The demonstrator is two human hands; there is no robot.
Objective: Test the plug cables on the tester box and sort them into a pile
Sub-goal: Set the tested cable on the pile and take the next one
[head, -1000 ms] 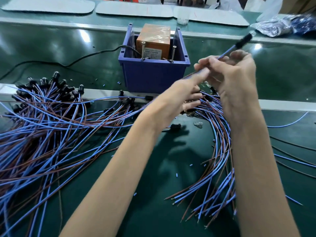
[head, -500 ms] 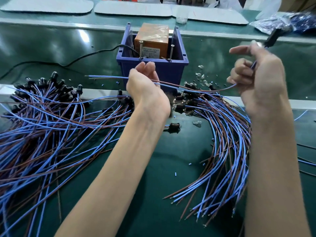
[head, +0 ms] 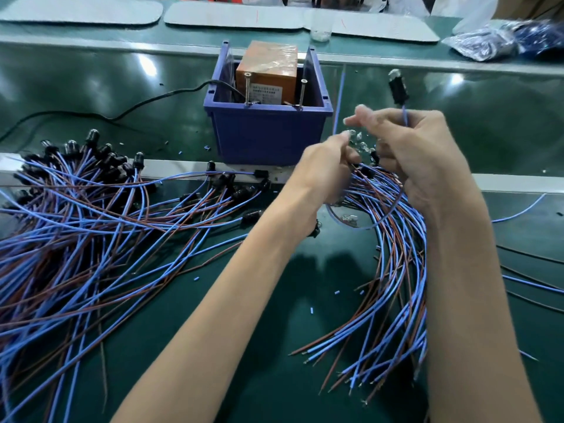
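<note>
Green bench (head: pixel 91 96), both hands raised centre right.
Right hand (head: pixel 427 154) grips a cable (head: pixel 397 87) under its plug; left hand (head: pixel 320 169) pinches its wire. Tester (head: pixel 268 71) sits in a blue bin (head: pixel 268 135), upper centre; 2 piles (head: pixel 91 227) lie left and lower right.

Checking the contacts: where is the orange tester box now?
In the head view, the orange rectangular tester box sits inside the blue plastic bin at top centre, beyond the left hand.

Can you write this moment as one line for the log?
right hand: holds cable, plug up | left hand: pinches same cable's other end | tester box: not touched
</note>
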